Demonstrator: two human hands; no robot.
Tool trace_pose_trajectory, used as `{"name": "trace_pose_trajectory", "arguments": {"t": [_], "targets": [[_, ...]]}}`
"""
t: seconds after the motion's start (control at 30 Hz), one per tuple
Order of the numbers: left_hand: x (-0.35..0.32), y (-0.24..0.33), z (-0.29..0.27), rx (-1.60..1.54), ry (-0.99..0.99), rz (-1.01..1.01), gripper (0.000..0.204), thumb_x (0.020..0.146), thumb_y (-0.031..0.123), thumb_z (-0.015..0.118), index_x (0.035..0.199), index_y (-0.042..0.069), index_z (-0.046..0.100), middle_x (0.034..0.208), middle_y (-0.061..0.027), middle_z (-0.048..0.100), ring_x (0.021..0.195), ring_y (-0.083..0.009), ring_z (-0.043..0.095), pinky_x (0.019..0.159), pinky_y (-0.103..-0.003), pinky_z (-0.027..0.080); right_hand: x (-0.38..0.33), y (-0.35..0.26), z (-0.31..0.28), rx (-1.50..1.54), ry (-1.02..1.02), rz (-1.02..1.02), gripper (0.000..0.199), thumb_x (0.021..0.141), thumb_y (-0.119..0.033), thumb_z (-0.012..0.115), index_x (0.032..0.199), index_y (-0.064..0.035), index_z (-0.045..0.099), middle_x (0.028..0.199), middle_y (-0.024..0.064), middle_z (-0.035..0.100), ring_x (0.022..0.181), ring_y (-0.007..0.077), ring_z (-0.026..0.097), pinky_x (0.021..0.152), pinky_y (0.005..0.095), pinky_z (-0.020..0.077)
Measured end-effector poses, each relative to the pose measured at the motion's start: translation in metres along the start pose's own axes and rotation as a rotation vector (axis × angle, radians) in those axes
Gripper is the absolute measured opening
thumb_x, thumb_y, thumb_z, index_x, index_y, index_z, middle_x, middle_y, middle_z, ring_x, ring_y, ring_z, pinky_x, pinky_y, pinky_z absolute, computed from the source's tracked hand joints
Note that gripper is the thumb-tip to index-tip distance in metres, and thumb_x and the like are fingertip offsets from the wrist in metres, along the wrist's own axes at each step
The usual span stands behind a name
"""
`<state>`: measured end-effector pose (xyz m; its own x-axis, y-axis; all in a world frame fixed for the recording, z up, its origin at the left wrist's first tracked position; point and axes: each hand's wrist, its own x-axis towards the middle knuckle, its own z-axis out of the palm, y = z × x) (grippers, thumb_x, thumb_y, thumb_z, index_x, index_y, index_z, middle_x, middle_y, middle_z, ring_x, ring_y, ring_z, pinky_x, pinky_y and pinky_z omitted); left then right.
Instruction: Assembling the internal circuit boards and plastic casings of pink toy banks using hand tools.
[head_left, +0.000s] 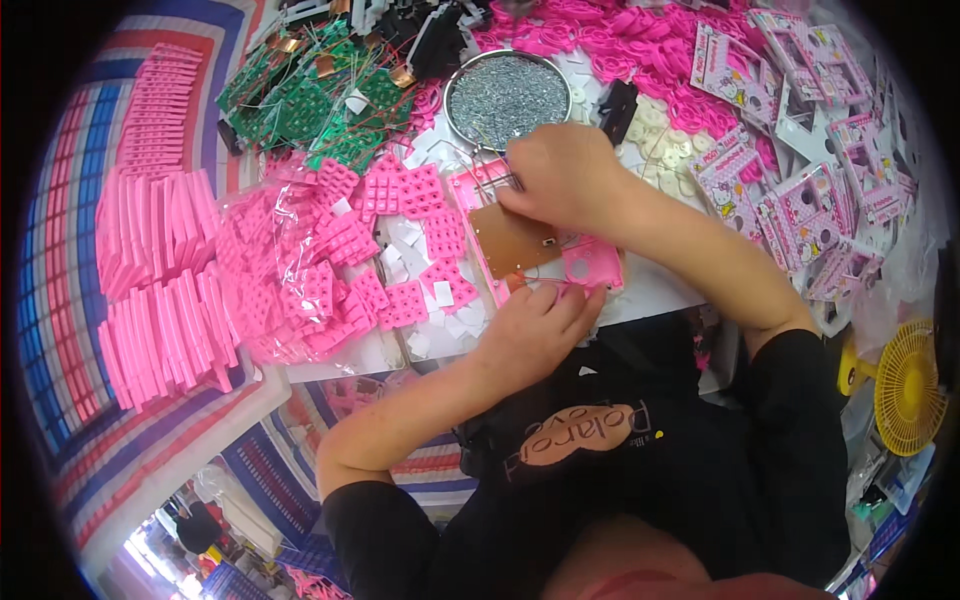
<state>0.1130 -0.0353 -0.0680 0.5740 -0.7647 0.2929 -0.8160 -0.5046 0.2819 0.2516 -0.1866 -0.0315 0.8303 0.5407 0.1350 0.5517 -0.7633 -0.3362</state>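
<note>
A pink plastic casing [592,266] lies in front of me with a flat brown circuit board [512,240] set in it. My left hand [535,330] is closed at the casing's near edge, its fingers curled against it next to a small orange-red bit. Over the far edge of the board, my right hand [560,175] is closed in a pinch. Thin metal pieces show beside its fingertips, but what it grips is hidden by the hand.
Beyond my right hand stands a round dish [571,98] of small silver screws. Pink button pads [405,190] and green circuit boards [300,110] are heaped left. Pink panels [160,230] stand stacked farther left. Printed cards [810,215] and a yellow fan [910,388] are right.
</note>
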Motion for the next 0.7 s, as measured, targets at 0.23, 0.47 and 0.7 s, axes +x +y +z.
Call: {"name": "trace_pose_trajectory", "arguments": {"t": [0.23, 0.47, 0.7], "targets": [[0.005, -0.033, -0.033, -0.478, 0.273, -0.689, 0.028, 0.083, 0.013, 0.075, 0.107, 0.002, 0.068, 0.092, -0.0125, 0.064, 0.086, -0.0268, 0.064, 0.074, -0.037, 0.051, -0.008, -0.002, 0.032, 0.354, 0.197, 0.186, 0.018, 0.086, -0.02, 0.066, 0.082, -0.0019, 0.064, 0.068, 0.0146, 0.066, 0.06, 0.0322, 0.065, 0.058, 0.0428, 0.0507], [0.035, -0.104, -0.012, -0.169, 0.516, -0.841, 0.027, 0.08, 0.025, 0.08, 0.096, 0.004, 0.074, 0.1, -0.0106, 0.069, 0.091, -0.0262, 0.065, 0.085, -0.039, 0.048, -0.031, 0.0, 0.025, 0.434, 0.237, -0.199, 0.021, 0.084, -0.023, 0.074, 0.091, -0.0041, 0.068, 0.081, 0.0056, 0.067, 0.074, 0.0217, 0.064, 0.067, 0.0337, 0.0497], [0.037, -0.092, -0.009, 0.282, 0.523, -0.644, 0.022, 0.081, 0.02, 0.076, 0.103, 0.017, 0.077, 0.105, 0.0021, 0.067, 0.095, -0.0167, 0.059, 0.096, -0.045, 0.03, -0.007, 0.026, -0.03, 0.423, -0.276, -0.31, 0.037, 0.08, -0.014, 0.075, 0.117, -0.0106, 0.07, 0.121, 0.0113, 0.065, 0.113, 0.0325, 0.057, 0.094, 0.042, 0.0505]]}}
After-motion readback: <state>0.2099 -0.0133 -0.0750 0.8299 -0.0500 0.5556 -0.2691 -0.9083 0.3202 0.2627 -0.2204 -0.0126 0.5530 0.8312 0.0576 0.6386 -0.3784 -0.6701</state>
